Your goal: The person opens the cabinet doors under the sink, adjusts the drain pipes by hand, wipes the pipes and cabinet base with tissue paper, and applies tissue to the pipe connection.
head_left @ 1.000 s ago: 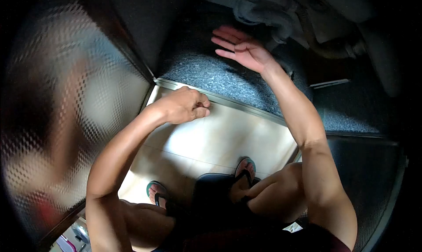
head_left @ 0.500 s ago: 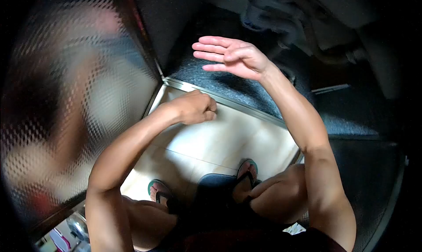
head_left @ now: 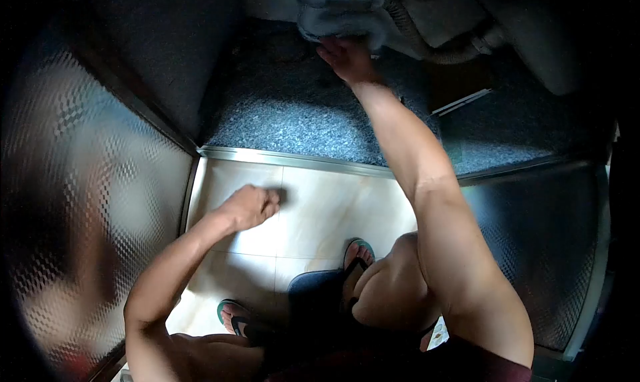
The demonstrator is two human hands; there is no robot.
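My right hand (head_left: 348, 59) reaches into the dark cabinet, palm partly in shadow, with its fingers stretched out. Its fingertips are close to a pale bent drain pipe (head_left: 340, 15); whether they touch it I cannot tell. My left hand (head_left: 250, 207) is closed in a loose fist above the cream floor tiles (head_left: 333, 202), in front of the cabinet sill. What the fist holds, if anything, is hidden.
Speckled blue-grey flooring (head_left: 287, 129) lines the cabinet behind a metal sill (head_left: 300, 158). Textured glass doors stand open at left (head_left: 133, 162) and right (head_left: 540, 229). A ribbed hose (head_left: 407, 29) hangs inside, above a flat dark item (head_left: 460, 92) with a pale edge.
My right hand has gone deeper into the cabinet, toward the pipe, and into shadow. My left fist is lower and further left in view. The head view has shifted.
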